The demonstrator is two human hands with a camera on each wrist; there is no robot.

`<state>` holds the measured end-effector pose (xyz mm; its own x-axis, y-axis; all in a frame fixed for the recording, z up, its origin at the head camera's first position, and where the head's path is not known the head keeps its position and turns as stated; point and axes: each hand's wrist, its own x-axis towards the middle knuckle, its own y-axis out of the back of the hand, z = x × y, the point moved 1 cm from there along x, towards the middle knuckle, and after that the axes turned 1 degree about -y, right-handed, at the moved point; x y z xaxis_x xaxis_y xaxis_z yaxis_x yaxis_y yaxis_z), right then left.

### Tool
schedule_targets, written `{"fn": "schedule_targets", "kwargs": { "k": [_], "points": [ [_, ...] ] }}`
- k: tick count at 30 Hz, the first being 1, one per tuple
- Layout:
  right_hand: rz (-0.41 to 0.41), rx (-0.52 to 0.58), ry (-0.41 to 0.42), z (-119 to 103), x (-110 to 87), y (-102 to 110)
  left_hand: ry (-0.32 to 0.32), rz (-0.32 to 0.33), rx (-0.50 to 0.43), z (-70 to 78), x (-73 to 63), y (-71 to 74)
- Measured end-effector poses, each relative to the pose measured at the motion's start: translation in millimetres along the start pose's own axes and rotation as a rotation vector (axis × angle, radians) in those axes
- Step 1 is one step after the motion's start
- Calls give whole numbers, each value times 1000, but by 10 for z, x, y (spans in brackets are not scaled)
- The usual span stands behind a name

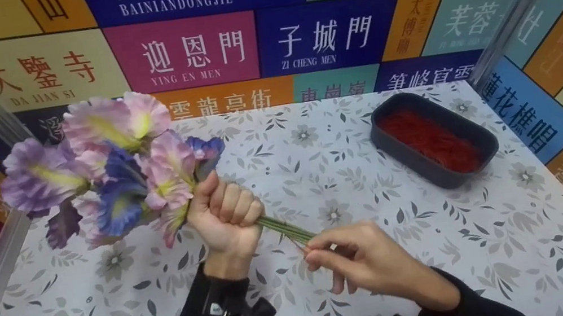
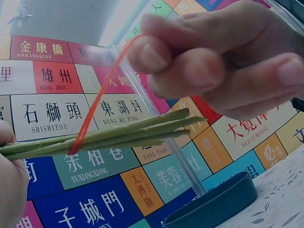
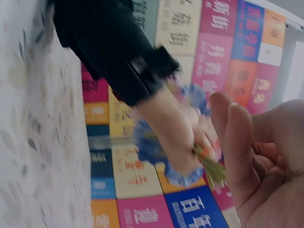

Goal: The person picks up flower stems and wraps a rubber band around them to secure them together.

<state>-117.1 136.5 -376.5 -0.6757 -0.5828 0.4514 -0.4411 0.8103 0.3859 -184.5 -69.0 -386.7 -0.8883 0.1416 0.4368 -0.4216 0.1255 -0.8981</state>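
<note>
A bunch of artificial irises in pink, purple and blue tilts to the left in the head view. My left hand grips its green stems just below the blooms. Close to the cut stem ends, my right hand pinches a thin red rubber band. In the left wrist view, the band loops around the stems and stretches up to the right fingertips. The right wrist view is blurred, but shows the left fist around the stems.
At the back right of the table stands a dark grey oblong container with many red bands inside. A white cloth with a leaf pattern covers the table. Panels with printed signs rise behind and at both sides.
</note>
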Motion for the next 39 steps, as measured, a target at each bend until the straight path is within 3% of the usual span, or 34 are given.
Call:
{"fn": "schedule_targets", "kwargs": {
  "k": [2, 7, 9, 17, 23, 29, 32, 35, 39],
  "points": [
    [63, -81, 19, 7, 17, 113, 58, -32, 26, -58, -13, -2],
    [231, -458, 134, 88, 72, 306, 192, -91, 72, -170, -34, 15],
    [265, -550, 172, 146, 98, 339, 232, -103, 69, -197, -40, 28],
    [314, -728, 215, 416, 163, 336, 346, -145, 62, -261, -58, 46],
    [291, -811, 280, 560, 185, 249, 318, -163, 10, -299, -75, 7],
    [201, -739, 296, 675, 190, 50, 280, -109, -30, -315, -93, 2],
    [135, -652, 292, 703, 178, -46, 241, -75, -41, -287, -86, -7],
    [43, -433, 259, 693, 159, -144, 197, -59, -42, -240, -77, -32],
    [-21, -140, 178, 607, 133, -281, 129, -64, -62, -161, -59, -93]
  ]
}}
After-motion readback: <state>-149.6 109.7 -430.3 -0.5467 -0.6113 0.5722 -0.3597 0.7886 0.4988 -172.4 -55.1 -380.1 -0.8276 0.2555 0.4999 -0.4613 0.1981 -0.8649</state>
